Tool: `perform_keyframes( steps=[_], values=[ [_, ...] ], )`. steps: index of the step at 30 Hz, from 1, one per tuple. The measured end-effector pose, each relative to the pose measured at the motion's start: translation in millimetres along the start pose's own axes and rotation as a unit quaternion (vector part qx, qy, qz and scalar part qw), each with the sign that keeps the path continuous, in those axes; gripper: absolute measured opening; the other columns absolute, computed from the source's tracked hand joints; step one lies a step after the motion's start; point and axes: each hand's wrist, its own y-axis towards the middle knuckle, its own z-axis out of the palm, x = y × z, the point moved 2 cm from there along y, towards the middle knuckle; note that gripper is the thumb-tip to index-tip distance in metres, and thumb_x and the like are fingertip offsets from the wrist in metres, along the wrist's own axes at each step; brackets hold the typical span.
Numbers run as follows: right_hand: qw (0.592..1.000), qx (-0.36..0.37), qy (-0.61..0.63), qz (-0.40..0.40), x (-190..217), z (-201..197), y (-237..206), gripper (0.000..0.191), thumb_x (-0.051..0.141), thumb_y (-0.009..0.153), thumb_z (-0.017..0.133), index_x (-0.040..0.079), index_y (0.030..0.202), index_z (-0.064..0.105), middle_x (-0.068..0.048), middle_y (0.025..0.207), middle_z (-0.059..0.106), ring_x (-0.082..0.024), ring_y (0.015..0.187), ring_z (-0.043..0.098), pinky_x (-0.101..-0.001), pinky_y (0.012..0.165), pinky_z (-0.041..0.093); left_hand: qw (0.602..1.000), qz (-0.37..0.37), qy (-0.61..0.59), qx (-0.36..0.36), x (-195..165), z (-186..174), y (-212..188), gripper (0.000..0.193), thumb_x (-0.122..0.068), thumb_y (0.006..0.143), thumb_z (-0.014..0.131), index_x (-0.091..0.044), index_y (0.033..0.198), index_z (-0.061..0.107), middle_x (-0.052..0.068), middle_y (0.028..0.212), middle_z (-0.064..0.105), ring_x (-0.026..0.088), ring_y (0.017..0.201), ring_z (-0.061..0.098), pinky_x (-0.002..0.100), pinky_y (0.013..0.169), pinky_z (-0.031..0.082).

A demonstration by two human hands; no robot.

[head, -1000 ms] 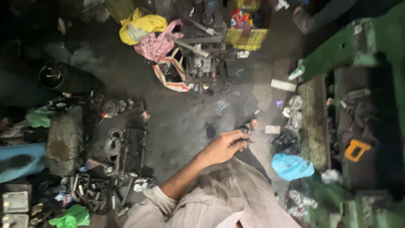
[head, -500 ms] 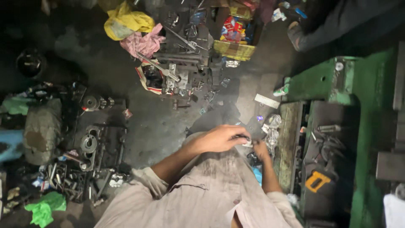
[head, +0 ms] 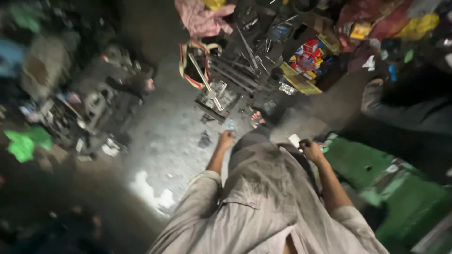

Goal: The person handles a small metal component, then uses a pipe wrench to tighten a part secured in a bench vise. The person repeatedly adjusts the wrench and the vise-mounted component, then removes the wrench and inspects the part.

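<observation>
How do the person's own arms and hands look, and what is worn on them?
The left hand and right hand are bare, with no gloves. Both forearms are uncovered. The pale grey striped shirt has its sleeves rolled to about the elbows, and the cloth looks stained.

left hand [head: 226,140] hanging, loosely curled | right hand [head: 311,149] fisted (grip contents unclear)

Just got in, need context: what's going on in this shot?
A person in a pale striped shirt stands over a dark workshop floor, seen from above. The left hand hangs at the side, apparently empty. The right hand is closed around something small and dark beside a green machine. Ahead lie long metal tools and a box of colourful packets. The picture is blurred.
</observation>
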Motion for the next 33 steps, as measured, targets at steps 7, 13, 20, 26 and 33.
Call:
perform_keyframes(
  steps=[7, 13, 20, 26, 33],
  values=[
    [0.984, 0.115, -0.111, -0.084, 77, -38, 108, 0.029, 0.025, 0.093, 0.061, 0.007, 0.113, 0.072, -0.015, 0.096, 0.077, -0.026, 0.083, 0.072, -0.0411, 0.073, 0.057, 0.989, -0.076, -0.104, -0.075, 62, -9, -43, 0.029, -0.021, 0.101, 0.063, 0.001, 0.119, 0.063, 0.012, 0.098, 0.077, 0.016, 0.079, 0.072, 0.03, 0.063, 0.058],
    [0.935, 0.157, -0.278, -0.152, 131, -31, 233, 0.028, 0.03, 0.094, 0.059, 0.013, 0.108, 0.075, -0.014, 0.095, 0.077, -0.032, 0.093, 0.072, -0.0441, 0.083, 0.055, 0.941, -0.229, -0.185, -0.168, 78, 46, -89, 0.039, -0.03, 0.102, 0.06, 0.0, 0.126, 0.061, 0.015, 0.099, 0.077, 0.023, 0.076, 0.073, 0.032, 0.057, 0.052],
    [0.895, 0.226, -0.368, -0.11, 150, -3, 373, 0.027, 0.028, 0.098, 0.057, 0.011, 0.094, 0.078, -0.011, 0.091, 0.075, -0.031, 0.089, 0.073, -0.0444, 0.082, 0.056, 0.898, -0.318, -0.223, -0.205, 52, 182, -116, 0.036, -0.032, 0.103, 0.054, -0.004, 0.122, 0.067, 0.013, 0.1, 0.079, 0.024, 0.086, 0.072, 0.04, 0.074, 0.055],
    [0.882, 0.222, -0.415, -0.022, 148, 25, 431, 0.025, 0.021, 0.097, 0.053, 0.007, 0.098, 0.074, -0.008, 0.076, 0.075, -0.027, 0.075, 0.079, -0.0435, 0.072, 0.064, 0.866, -0.376, -0.259, -0.205, 26, 309, -131, 0.036, -0.031, 0.103, 0.055, -0.003, 0.122, 0.067, 0.014, 0.101, 0.078, 0.024, 0.087, 0.072, 0.04, 0.075, 0.055],
    [0.863, 0.145, -0.475, -0.089, 144, 38, 447, 0.034, 0.035, 0.087, 0.068, 0.011, 0.11, 0.071, -0.017, 0.105, 0.073, -0.036, 0.098, 0.071, -0.0469, 0.082, 0.056, 0.83, -0.401, -0.322, -0.213, 7, 379, -142, 0.036, -0.031, 0.103, 0.056, -0.002, 0.122, 0.067, 0.014, 0.102, 0.078, 0.024, 0.088, 0.071, 0.04, 0.077, 0.055]
  ],
)
